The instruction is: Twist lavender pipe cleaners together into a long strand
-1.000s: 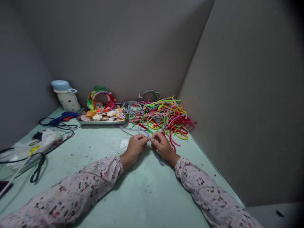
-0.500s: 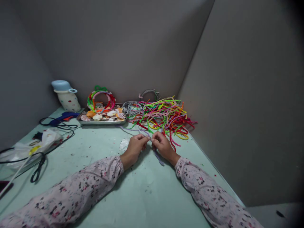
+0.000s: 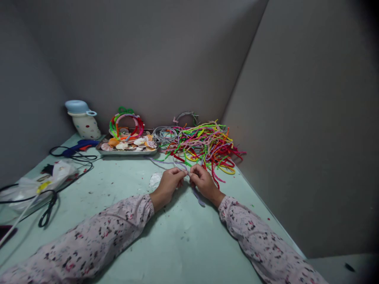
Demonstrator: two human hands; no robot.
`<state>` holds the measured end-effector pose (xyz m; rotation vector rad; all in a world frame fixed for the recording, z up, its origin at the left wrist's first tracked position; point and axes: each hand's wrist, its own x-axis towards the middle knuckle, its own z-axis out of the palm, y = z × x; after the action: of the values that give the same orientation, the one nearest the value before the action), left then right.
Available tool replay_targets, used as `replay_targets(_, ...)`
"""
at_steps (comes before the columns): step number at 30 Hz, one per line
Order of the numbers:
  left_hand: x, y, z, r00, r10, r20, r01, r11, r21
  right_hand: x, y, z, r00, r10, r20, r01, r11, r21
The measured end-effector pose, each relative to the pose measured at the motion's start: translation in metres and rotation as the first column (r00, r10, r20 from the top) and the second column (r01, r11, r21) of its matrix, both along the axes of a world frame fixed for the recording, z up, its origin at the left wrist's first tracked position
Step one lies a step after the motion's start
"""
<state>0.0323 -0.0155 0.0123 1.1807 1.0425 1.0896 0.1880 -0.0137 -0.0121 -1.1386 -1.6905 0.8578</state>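
My left hand (image 3: 169, 184) and my right hand (image 3: 204, 182) meet fingertip to fingertip above the middle of the table. Both are pinched on a thin lilac pipe cleaner (image 3: 199, 197); one end hangs below my right hand, and a lilac length runs left behind my left hand. The exact join between the fingers is too small to make out. Just beyond my hands lies a heap of colourful pipe cleaners (image 3: 207, 138). A crumpled clear piece of plastic (image 3: 155, 180) rests beside my left hand.
A metal tray (image 3: 127, 153) holds shells and colourful rings (image 3: 126, 122). Grey wire coils (image 3: 166, 134) sit right of it. At left are a bottle (image 3: 85, 124), a blue item (image 3: 79, 146), black cables (image 3: 51, 209) and a plastic bag (image 3: 62, 173). Grey walls enclose the green table (image 3: 183, 244).
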Motion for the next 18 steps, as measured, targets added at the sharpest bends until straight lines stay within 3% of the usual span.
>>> replay_targets(18,-0.0003,0.0005,-0.0028,0.999,0.001,-0.035,0.0,1.0,0.012,-0.0008,-0.0009,0.0016,1.0,0.001,0.003,-0.001,1.0,0.021)
